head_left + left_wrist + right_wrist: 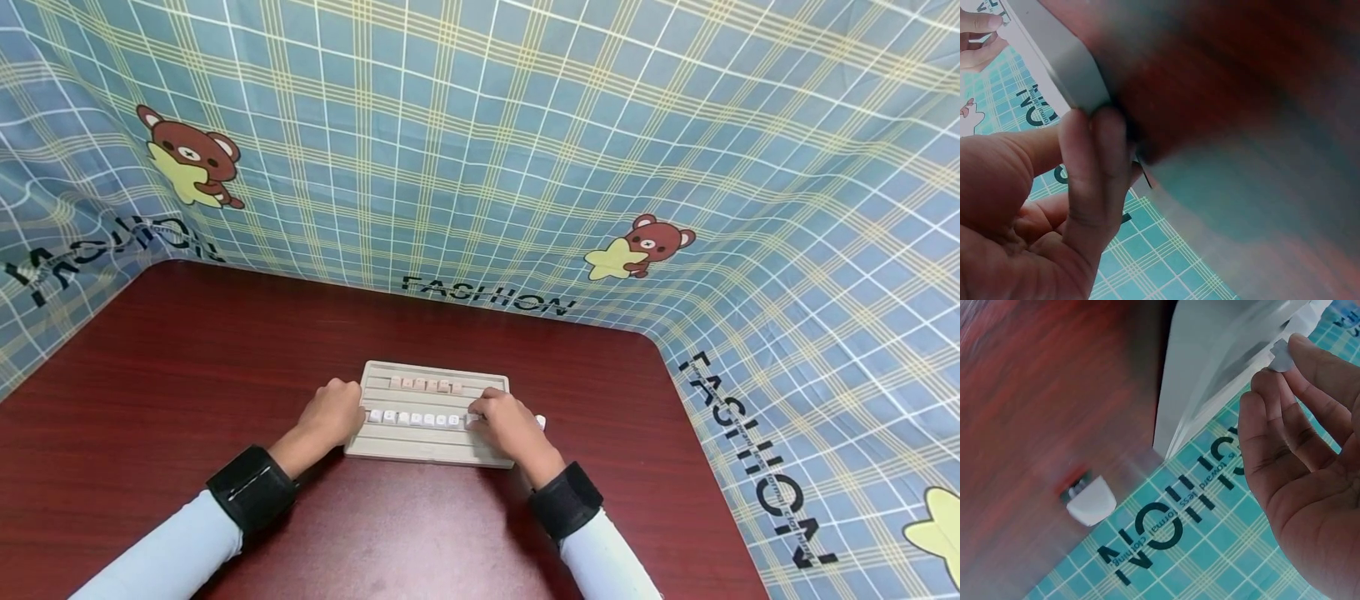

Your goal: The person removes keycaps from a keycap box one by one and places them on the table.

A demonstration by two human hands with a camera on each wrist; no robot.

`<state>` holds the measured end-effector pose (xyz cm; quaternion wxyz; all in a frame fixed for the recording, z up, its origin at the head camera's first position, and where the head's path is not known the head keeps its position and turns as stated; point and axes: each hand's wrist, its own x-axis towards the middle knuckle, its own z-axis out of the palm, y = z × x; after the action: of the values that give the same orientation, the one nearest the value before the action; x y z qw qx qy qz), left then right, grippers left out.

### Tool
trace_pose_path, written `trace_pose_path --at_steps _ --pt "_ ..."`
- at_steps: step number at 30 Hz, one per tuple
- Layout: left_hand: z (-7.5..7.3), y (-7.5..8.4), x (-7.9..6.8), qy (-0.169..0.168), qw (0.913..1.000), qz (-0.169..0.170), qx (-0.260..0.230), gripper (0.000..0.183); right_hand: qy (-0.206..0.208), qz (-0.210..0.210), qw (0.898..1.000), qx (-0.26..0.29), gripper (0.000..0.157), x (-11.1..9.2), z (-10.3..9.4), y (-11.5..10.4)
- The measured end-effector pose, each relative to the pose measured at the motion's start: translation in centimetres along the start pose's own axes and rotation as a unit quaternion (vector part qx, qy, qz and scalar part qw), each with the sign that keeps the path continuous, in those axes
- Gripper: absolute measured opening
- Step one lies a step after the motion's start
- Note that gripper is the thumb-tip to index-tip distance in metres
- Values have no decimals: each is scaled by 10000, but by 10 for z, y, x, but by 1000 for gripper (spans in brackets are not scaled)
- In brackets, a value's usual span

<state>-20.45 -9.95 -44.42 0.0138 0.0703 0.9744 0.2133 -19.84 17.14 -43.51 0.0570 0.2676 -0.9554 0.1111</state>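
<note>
A beige ridged tray [431,454] lies on the table, bearing a back row of pale pink keycaps [420,385] and a front row of white keycaps [416,419]. My left hand [335,410] grips the tray's left edge, its fingers at the tray corner [1085,78] in the left wrist view. Over the right end of the front row, my right hand [512,423] pinches a white keycap [1281,357] between thumb and fingers. Beyond the tray's right side, a loose white keycap [1092,503] lies on the table.
The dark red wooden table [225,358] extends around the tray on all sides. Blue plaid cloth [450,167] with bears and lettering hangs along its back and both sides. Black bands [251,489] wrap both wrists over light sleeves.
</note>
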Motion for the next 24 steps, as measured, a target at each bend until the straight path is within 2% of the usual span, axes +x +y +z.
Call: trace_pose_path --at_steps 9,18,24 --pt "0 0 -1 -34 10000 29 5 10 152 247 9996 19 16 -7 -11 18" --pt "1 1 -1 -62 10000 -38 -16 11 250 1160 9927 -238 16 -19 -22 44" --pt "0 1 0 -64 10000 9 -5 11 393 1315 9898 -387 10 -25 -20 57"
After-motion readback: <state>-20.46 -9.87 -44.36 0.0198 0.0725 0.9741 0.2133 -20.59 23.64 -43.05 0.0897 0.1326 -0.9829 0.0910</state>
